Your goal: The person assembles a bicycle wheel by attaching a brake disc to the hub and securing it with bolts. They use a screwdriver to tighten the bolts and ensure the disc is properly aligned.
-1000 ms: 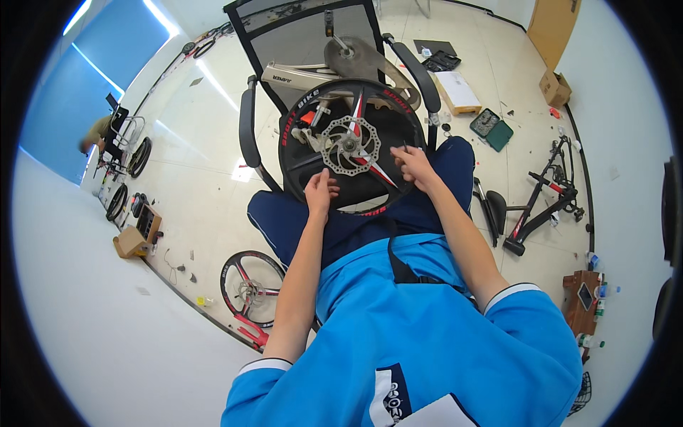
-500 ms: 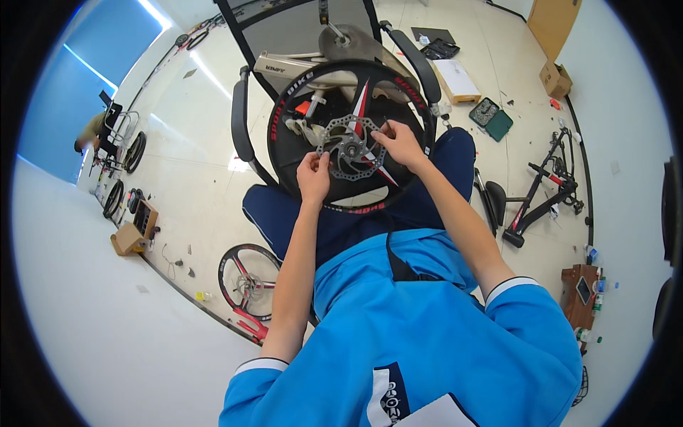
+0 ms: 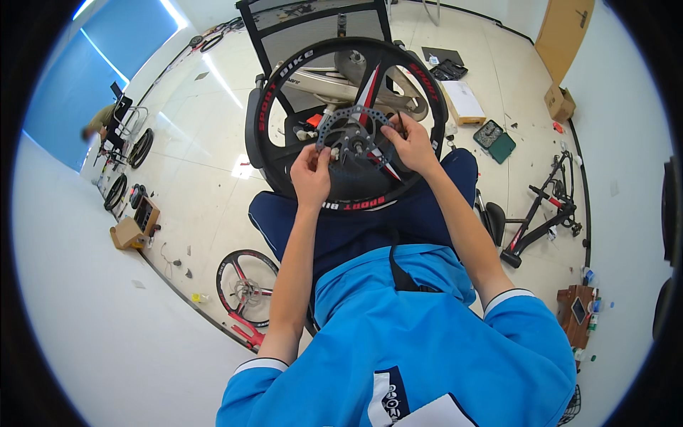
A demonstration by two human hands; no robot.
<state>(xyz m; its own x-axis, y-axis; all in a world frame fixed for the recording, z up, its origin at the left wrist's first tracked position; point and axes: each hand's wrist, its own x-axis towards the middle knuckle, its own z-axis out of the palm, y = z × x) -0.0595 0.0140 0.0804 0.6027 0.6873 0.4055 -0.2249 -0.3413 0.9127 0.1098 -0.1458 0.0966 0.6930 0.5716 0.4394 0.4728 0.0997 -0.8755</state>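
Note:
A black bicycle wheel (image 3: 267,114) with red and white marked spokes leans upright against my lap. In front of its hub is a perforated brake disc (image 3: 329,125), with several holes round its rim. My left hand (image 3: 311,172) is closed, its thumb and fingers pinching the disc's left edge. My right hand (image 3: 413,144) closes on the right edge. A short dark rod (image 3: 400,122) sticks up by the right fingertips, and I cannot make out what it is. Whether the disc touches the hub is unclear.
Behind the wheel, an office chair (image 3: 313,26) carries a pale metal bicycle part (image 3: 309,80). On the right floor lie a green tool case (image 3: 501,148), a white box (image 3: 464,102) and a dark bicycle frame (image 3: 538,206). Another wheel (image 3: 222,283) lies at left. A person (image 3: 101,121) bends far left.
The wheel has tipped and now shows more of its face. The disc looks darker and tilted differently, with both hands still at its edges. The whole view has shifted slightly.

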